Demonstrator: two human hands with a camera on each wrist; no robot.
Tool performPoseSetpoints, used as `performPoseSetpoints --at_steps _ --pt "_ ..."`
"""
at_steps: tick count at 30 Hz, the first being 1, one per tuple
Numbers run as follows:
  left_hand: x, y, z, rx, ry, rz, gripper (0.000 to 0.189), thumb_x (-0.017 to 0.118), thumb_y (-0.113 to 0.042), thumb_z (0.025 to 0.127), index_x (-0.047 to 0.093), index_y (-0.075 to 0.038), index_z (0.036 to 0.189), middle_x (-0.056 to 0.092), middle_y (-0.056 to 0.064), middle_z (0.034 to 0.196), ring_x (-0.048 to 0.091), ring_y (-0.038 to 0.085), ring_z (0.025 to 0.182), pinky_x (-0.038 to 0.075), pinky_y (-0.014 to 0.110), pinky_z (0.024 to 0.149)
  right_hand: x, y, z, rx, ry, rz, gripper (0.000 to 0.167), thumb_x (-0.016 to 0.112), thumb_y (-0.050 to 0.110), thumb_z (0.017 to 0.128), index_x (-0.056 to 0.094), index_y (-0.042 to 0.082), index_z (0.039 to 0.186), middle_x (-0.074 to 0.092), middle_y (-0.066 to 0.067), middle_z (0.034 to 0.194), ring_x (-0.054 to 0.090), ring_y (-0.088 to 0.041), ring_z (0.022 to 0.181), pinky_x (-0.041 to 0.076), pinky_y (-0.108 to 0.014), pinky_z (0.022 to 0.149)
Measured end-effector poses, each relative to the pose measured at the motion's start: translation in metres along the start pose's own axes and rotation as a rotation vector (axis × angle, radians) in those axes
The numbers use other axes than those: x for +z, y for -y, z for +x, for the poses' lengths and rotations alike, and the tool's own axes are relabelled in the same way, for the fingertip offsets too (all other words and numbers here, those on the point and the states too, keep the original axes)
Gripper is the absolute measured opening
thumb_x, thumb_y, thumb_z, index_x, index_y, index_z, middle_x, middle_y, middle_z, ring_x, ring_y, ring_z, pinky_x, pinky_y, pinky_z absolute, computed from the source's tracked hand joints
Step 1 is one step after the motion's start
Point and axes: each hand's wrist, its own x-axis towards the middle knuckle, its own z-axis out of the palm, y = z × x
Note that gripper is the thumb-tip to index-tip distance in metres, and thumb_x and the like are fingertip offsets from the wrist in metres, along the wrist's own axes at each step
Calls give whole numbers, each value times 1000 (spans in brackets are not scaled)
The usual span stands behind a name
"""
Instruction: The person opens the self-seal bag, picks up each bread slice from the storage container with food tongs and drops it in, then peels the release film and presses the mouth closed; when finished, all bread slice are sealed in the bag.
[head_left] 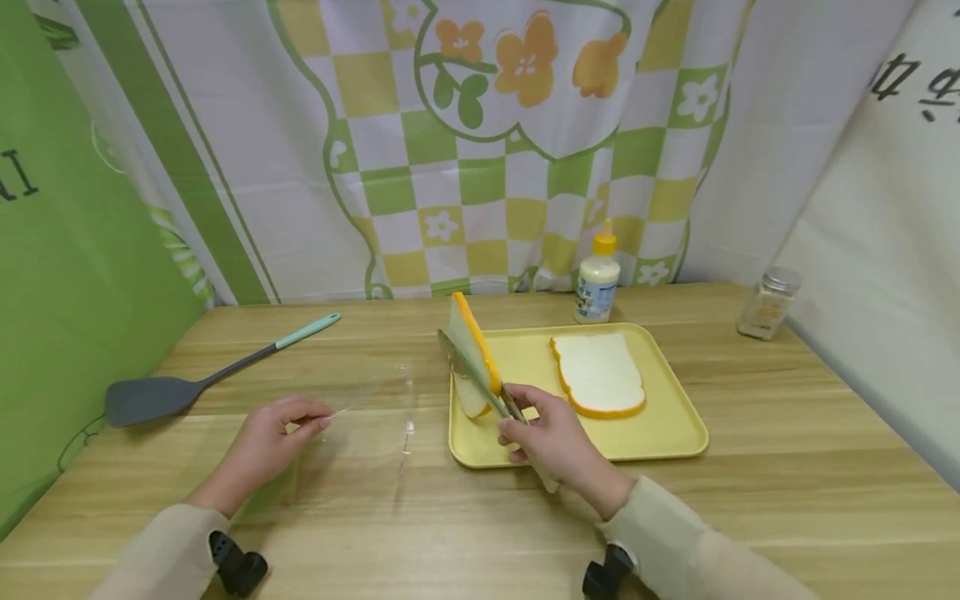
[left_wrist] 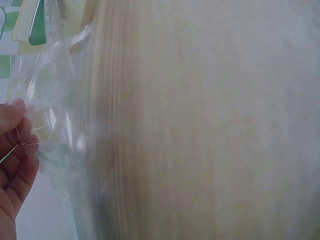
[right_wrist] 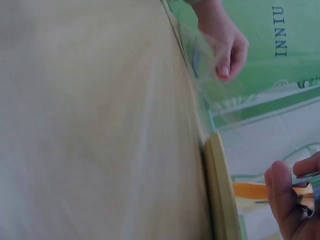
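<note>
My right hand grips metal tongs over the left part of a yellow tray. A bread slice with an orange crust stands upright between the tongs' arms. Just under them shows a pale piece with an orange edge. Another bread slice lies flat on the tray's right side. Left of the tray, my left hand pinches the edge of a clear plastic bag between thumb and fingers. In the left wrist view the bag hangs in loose folds beside the fingertips.
A grey spatula with a mint handle lies at the table's left. Behind the tray stands a squeeze bottle with a yellow cap. A small glass jar is at the back right. Printed cloth hangs along the table's back edge.
</note>
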Motion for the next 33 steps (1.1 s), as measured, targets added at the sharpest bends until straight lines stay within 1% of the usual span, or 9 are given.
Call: performPoseSetpoints --at_steps 5,11,14,18,23,26,30,32,33 --pt "2 -1 2 32 -15 1 10 69 -5 82 73 -9 91 69 2 90 60 11 79 45 23 58 -32 -3 8 -46 82 -102 47 56 2 88 44 -3 133 51 -20 115 62 -17 67 53 -33 53" --pt "2 -1 1 59 -15 17 11 70 -5 81 73 -10 90 68 -1 89 57 5 77 44 22 58 -77 -10 13 -153 197 -267 45 57 5 89 44 -4 132 51 -24 114 61 -21 66 52 -35 50" --pt "0 -1 -1 97 -19 41 13 71 -4 79 72 -10 90 68 -1 88 58 5 77 46 23 59 -98 -11 11 -187 259 -322 46 58 7 90 44 -3 133 50 -25 115 61 -22 67 52 -36 51" --pt "-1 -3 3 151 -15 65 13 71 -3 78 72 -9 90 69 -2 88 62 11 79 51 28 63 -118 -10 6 -245 323 -375 43 57 7 91 45 -3 131 49 -27 118 61 -22 64 52 -35 48" --pt "-2 -7 11 207 15 58 12 71 -2 78 72 -8 88 69 -1 87 64 17 80 52 34 69 -127 -12 2 -324 380 -417 42 54 8 93 42 -5 132 49 -30 120 60 -19 65 50 -32 47" --pt "-1 -10 16 251 22 51 12 71 -2 78 71 -9 88 69 -1 87 65 17 80 52 34 70 -126 -15 -1 -394 390 -470 42 53 8 94 41 -5 132 52 -26 116 59 -15 65 50 -29 49" --pt "1 -15 21 307 13 29 12 72 -3 77 72 -11 87 69 -3 86 64 15 79 52 32 69 -124 -18 -5 -497 345 -590 42 53 7 94 41 -4 132 58 -16 104 54 -6 59 48 -24 50" --pt "2 -18 23 328 4 19 13 72 -2 77 72 -12 86 69 -4 85 64 14 79 52 32 69 -123 -18 -7 -530 295 -671 42 55 8 93 43 -2 132 59 -13 107 58 -7 69 51 -28 59" --pt "2 -19 24 337 1 14 14 72 -2 77 72 -12 86 69 -4 85 64 14 79 52 32 69 -123 -17 -8 -537 272 -707 42 55 9 93 43 -2 132 59 -13 110 60 -10 77 52 -31 65"
